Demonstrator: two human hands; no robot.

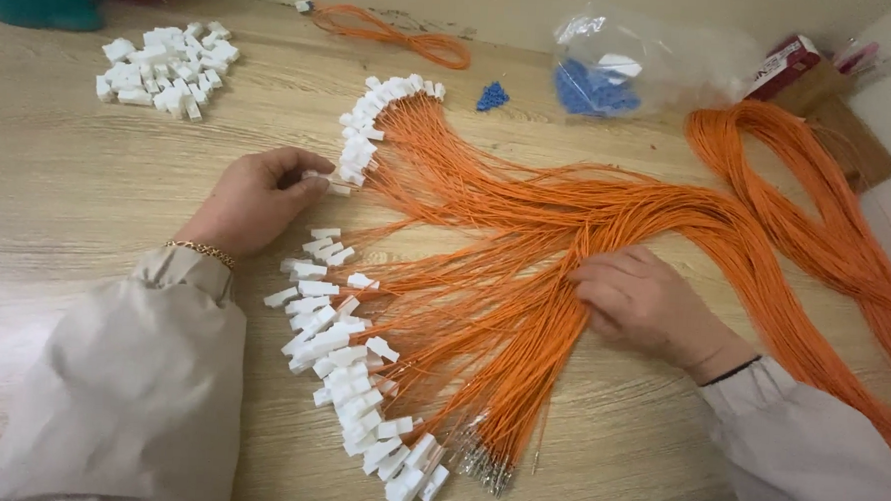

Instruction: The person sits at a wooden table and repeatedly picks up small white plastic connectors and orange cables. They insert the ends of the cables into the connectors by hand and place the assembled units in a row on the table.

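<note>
A fan of thin orange wires lies across the wooden table, most ending in small white plastic connectors. My left hand pinches one white connector at the end of a wire, beside the upper row of connectors. My right hand rests flat on the wire bundle, fingers pressing among the strands. Several wires at the bottom end in bare metal terminals.
A pile of loose white connectors sits at the far left. A clear bag of blue parts, a few loose blue pieces, a small orange wire coil and a thick orange wire loop lie at the back and right.
</note>
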